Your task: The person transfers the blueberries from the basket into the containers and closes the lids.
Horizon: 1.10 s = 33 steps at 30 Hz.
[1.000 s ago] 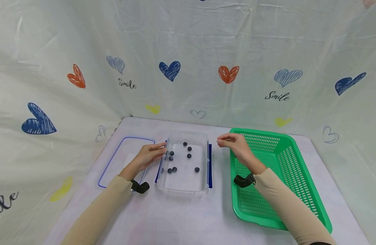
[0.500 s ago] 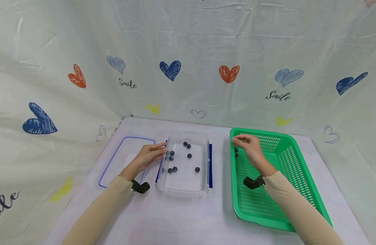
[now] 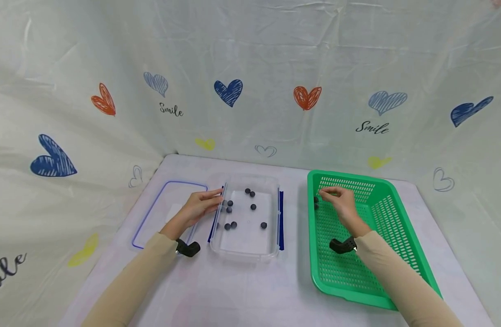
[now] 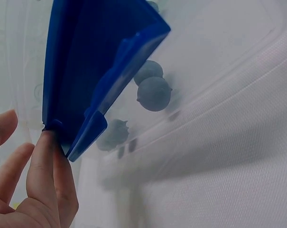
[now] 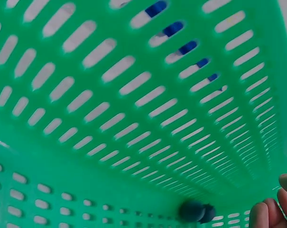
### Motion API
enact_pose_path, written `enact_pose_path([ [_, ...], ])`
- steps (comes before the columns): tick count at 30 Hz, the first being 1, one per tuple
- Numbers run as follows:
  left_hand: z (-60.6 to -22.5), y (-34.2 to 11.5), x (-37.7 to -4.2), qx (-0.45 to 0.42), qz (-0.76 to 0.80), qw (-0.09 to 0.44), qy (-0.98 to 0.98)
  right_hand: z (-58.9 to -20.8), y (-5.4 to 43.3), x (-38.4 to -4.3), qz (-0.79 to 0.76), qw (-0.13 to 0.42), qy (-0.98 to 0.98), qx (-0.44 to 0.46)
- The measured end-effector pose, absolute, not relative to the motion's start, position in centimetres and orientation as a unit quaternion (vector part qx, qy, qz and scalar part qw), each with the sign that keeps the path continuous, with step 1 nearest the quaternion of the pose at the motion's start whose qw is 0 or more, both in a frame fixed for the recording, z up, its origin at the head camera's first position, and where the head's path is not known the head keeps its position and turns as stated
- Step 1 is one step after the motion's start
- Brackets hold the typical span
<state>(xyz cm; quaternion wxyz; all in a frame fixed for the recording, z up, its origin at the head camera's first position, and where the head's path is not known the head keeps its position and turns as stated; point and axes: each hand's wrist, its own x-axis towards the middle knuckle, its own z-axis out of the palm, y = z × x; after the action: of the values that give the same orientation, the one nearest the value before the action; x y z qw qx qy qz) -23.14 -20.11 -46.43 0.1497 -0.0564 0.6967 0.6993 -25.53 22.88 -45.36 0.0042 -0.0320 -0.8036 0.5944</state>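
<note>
Several blueberries lie spread over the floor of a clear plastic box with blue side clasps. At the box's left side is my left hand, its fingers touching the rim. The left wrist view shows those fingertips against the blue clasp, with blueberries seen through the box wall. My right hand is inside the green basket, near its left wall, fingertips close together. Whether they pinch something is hidden. Beside them sit two blueberries, low against the wall.
The box's lid, clear with a blue rim, lies flat on the left part of the table, partly under the left forearm. Behind the table hangs a white curtain printed with hearts.
My right hand has moved right from between the box and basket, then down into the basket. Two blueberries in the basket have come into view. The left hand stays put.
</note>
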Motion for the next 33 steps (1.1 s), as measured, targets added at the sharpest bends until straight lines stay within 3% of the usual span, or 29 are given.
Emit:
enact_pose_path([
  [17, -46.2, -20.0, -22.9, -0.061, 0.701, 0.148, 0.695, -48.3, 23.4, -26.0, 0.523, -0.041, -0.851, -0.031],
  [33, -46.3, -19.9, -23.0, -0.062, 0.698, 0.144, 0.698, -49.8, 23.8, -26.4, 0.517, -0.041, -0.855, -0.012],
])
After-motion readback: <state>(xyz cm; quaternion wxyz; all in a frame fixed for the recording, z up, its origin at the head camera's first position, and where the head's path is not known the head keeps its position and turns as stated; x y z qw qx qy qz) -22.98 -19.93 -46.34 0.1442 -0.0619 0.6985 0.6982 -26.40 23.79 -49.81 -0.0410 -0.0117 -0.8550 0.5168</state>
